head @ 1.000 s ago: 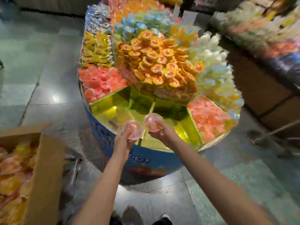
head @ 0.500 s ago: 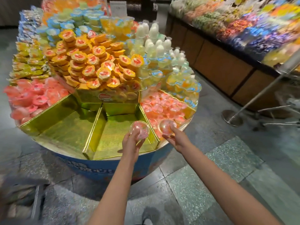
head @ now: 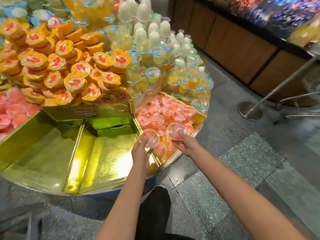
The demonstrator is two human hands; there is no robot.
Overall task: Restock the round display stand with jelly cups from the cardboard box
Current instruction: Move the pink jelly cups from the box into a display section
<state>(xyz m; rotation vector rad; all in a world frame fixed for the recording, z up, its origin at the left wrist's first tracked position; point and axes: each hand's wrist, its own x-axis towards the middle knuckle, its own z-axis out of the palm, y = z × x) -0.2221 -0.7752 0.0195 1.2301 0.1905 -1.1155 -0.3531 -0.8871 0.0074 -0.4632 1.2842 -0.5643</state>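
Two jelly cups held over the round display stand [head: 174, 158], one in each hand. Left hand [head: 141, 151] curled under a clear pink jelly cup [head: 149, 138], fingers wrapped round the lower side, just above the gold divider [head: 138, 126] between a bare gold section and the pink-filled section [head: 164, 115]. Right hand [head: 186, 144] pinching a second jelly cup [head: 175, 131] from below and behind, already over the pile of pink cups.

Probably light, small, thin-walled plastic with a sealed film top; smooth and likely a little slippery, easy to dent if squeezed hard. Best taken by the side wall under the rim, with gentle pressure.

Both forearms stretched forward and bare, wrists bent slightly down toward the section. Cardboard box not in view.
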